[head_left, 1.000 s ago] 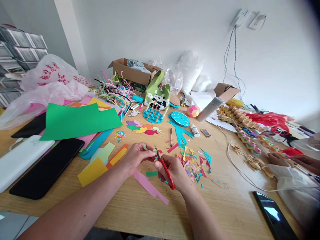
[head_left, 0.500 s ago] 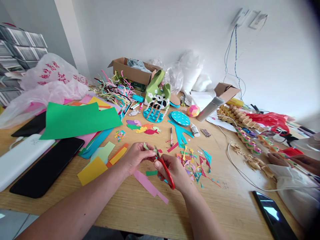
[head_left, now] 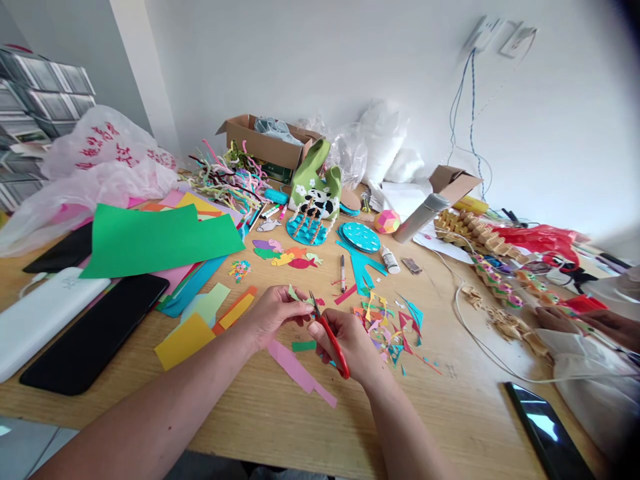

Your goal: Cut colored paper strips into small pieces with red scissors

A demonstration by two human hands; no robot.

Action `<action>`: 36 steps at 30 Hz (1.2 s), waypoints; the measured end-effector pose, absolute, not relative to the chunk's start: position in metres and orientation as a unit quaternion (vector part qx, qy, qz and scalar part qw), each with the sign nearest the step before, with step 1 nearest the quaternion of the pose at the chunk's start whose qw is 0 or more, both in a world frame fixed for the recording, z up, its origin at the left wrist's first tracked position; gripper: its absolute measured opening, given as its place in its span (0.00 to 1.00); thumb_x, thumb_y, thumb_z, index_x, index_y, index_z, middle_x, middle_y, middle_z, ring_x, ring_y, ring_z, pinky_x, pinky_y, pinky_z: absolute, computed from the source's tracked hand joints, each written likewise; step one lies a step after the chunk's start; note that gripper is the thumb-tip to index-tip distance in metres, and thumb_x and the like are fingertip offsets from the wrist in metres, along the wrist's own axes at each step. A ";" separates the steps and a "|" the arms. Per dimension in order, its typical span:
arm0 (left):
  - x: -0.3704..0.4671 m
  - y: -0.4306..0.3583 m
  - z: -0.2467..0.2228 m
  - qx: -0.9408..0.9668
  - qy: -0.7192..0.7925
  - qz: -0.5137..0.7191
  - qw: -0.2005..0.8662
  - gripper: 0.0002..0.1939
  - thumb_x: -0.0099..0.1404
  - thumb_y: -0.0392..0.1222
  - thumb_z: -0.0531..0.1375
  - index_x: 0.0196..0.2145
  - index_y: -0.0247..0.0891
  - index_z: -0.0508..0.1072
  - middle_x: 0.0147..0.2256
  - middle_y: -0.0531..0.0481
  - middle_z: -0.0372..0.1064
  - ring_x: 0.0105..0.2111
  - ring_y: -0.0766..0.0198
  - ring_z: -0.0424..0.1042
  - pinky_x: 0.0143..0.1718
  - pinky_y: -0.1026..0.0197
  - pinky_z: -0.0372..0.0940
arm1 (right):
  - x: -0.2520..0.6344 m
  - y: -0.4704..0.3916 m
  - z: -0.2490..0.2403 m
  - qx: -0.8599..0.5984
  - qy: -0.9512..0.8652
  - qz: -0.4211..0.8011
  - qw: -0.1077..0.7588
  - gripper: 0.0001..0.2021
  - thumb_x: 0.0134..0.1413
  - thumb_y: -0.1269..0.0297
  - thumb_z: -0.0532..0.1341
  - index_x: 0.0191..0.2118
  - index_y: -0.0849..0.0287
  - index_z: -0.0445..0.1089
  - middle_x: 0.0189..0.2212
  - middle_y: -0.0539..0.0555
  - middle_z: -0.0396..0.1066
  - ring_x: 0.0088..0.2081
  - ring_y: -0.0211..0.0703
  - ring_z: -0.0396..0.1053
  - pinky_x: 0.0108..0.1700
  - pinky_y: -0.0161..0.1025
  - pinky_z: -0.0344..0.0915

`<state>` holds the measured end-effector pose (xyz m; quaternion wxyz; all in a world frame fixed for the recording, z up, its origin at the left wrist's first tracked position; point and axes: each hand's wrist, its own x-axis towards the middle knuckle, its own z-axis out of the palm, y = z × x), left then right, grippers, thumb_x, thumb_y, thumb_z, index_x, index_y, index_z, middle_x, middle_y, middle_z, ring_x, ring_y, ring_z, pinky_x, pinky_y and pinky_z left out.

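Note:
My left hand pinches a small piece of light green paper between thumb and fingers; most of the piece is hidden by them. Red-handled scissors sit in my right hand, their blades pointing up and left beside my left fingertips. Whether the blades touch the paper I cannot tell. Beneath my hands lie a pink paper strip and a small green strip. Beyond them rest several coloured paper fish. Colourful paper scraps are scattered to the right of my right hand.
Green paper sheets, a white power bank and a black phone lie at left. A grey bottle leans near blue discs. Another person's hands work at right, near a white cable and a phone.

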<state>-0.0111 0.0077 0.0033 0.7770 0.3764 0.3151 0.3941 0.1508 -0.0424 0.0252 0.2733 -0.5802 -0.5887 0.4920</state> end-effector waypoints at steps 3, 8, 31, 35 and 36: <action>-0.011 0.008 0.004 0.392 0.314 0.393 0.770 0.09 0.48 0.39 0.67 0.26 0.34 0.73 0.23 0.52 0.69 0.23 0.69 0.66 0.29 0.63 0.60 | 0.150 -0.042 0.026 -0.585 -0.588 0.490 0.269 0.21 0.47 0.45 0.64 0.25 0.59 0.61 0.17 0.49 0.67 0.16 0.36 0.65 0.16 0.29 0.57; -0.011 0.008 0.003 0.399 0.322 0.399 0.760 0.08 0.48 0.38 0.67 0.27 0.34 0.74 0.24 0.52 0.69 0.24 0.69 0.66 0.29 0.64 0.60 | 0.151 -0.044 0.026 -0.584 -0.593 0.486 0.267 0.21 0.48 0.45 0.64 0.25 0.59 0.61 0.17 0.49 0.67 0.16 0.36 0.66 0.17 0.29 0.58; -0.014 0.011 0.001 0.455 0.325 0.393 0.731 0.05 0.50 0.39 0.64 0.25 0.34 0.74 0.22 0.52 0.66 0.24 0.69 0.62 0.28 0.64 0.57 | 0.152 -0.044 0.025 -0.585 -0.598 0.482 0.260 0.21 0.48 0.44 0.64 0.26 0.59 0.61 0.17 0.50 0.68 0.17 0.37 0.66 0.18 0.30 0.58; -0.014 0.011 0.002 0.452 0.325 0.396 0.731 0.05 0.50 0.38 0.65 0.24 0.34 0.75 0.22 0.52 0.66 0.24 0.70 0.62 0.28 0.64 0.57 | 0.150 -0.044 0.026 -0.584 -0.594 0.488 0.262 0.21 0.48 0.44 0.63 0.26 0.59 0.61 0.17 0.49 0.67 0.16 0.36 0.66 0.17 0.29 0.57; -0.014 0.011 0.003 0.449 0.326 0.398 0.731 0.05 0.50 0.38 0.65 0.23 0.34 0.74 0.22 0.53 0.66 0.23 0.70 0.62 0.28 0.64 0.57 | 0.150 -0.043 0.026 -0.584 -0.592 0.490 0.261 0.21 0.48 0.44 0.64 0.26 0.59 0.61 0.17 0.48 0.67 0.16 0.36 0.66 0.17 0.29 0.57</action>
